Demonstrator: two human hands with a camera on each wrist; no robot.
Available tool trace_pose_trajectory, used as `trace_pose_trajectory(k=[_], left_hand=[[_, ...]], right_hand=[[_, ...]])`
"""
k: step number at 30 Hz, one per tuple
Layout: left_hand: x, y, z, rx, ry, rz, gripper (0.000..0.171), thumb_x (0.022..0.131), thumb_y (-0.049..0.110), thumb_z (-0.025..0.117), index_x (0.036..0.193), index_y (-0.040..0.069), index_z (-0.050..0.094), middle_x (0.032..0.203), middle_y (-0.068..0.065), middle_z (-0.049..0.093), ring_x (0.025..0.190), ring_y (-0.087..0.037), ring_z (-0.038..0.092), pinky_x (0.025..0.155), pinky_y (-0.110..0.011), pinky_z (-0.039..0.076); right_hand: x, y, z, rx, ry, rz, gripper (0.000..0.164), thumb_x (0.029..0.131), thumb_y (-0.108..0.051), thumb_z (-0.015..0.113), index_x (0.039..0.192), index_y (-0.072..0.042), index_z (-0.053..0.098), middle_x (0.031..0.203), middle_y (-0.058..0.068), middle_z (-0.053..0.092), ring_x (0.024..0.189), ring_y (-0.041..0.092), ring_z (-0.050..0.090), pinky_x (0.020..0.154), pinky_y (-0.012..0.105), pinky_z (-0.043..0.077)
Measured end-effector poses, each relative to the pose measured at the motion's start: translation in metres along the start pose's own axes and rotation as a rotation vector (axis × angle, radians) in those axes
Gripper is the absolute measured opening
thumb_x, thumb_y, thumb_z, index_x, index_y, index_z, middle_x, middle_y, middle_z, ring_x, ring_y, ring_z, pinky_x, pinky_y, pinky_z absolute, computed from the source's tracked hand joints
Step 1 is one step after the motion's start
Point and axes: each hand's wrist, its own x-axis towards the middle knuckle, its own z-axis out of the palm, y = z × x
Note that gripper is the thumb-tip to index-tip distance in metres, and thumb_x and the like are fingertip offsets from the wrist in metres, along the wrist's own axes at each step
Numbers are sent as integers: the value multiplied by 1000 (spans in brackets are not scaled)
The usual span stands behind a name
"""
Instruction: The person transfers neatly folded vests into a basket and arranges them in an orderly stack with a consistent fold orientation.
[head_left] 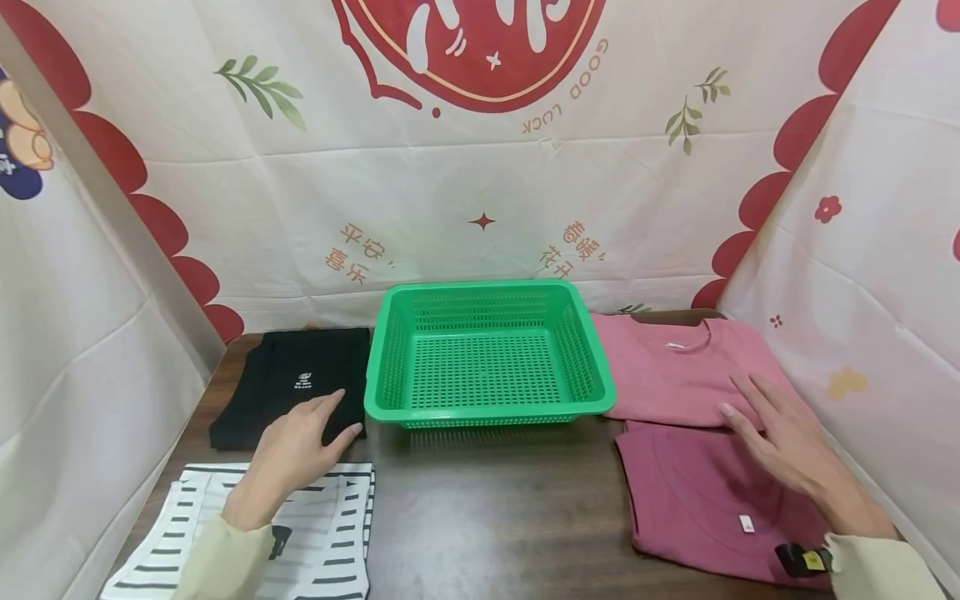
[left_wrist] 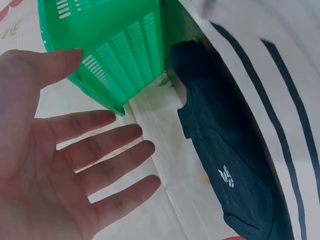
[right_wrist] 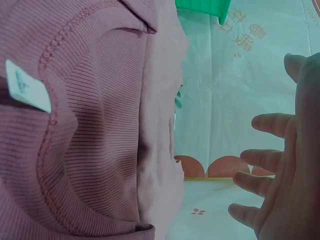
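My left hand (head_left: 298, 446) hovers over the near edge of a folded black garment (head_left: 292, 367) with a small white print. In the left wrist view its fingers (left_wrist: 107, 145) are spread and hold nothing. Below that wrist lies a folded white garment with black stripes (head_left: 330, 533). On the other side, my right hand (head_left: 783, 433) is held with extended fingers above a folded pink top (head_left: 667, 375) and a darker mauve ribbed top (head_left: 697, 492), whose white label shows. A green plastic basket (head_left: 487, 417) with nothing in it stands between the hands.
The dark wooden table (head_left: 487, 517) runs between the two garment stacks. A white printed cloth (head_left: 465, 192) hangs behind the basket, with cloth walls at both sides. A black strap with a yellow piece (head_left: 806, 560) sits at the right wrist.
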Motion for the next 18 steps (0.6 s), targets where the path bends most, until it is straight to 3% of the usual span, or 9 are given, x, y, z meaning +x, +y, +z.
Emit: trace_pose_trajectory(k=[13, 18], left_hand=[[-6, 19, 10, -24, 11, 70, 45, 90, 34, 72, 120, 1, 68, 114, -16, 70, 105, -33, 67, 82, -51, 55], [-9, 29, 13, -28, -20, 84, 41, 91, 31, 71, 117, -1, 69, 111, -15, 71, 102, -32, 67, 79, -48, 56]], right_hand=[[-7, 6, 1, -4, 32, -17, 60, 100, -22, 57, 151, 1, 35, 144, 38, 37, 138, 54, 28, 122, 49, 4], [-11, 8, 3, -2, 36, -10, 59, 99, -22, 59, 145, 8, 40, 140, 37, 40, 135, 54, 31, 122, 47, 6]])
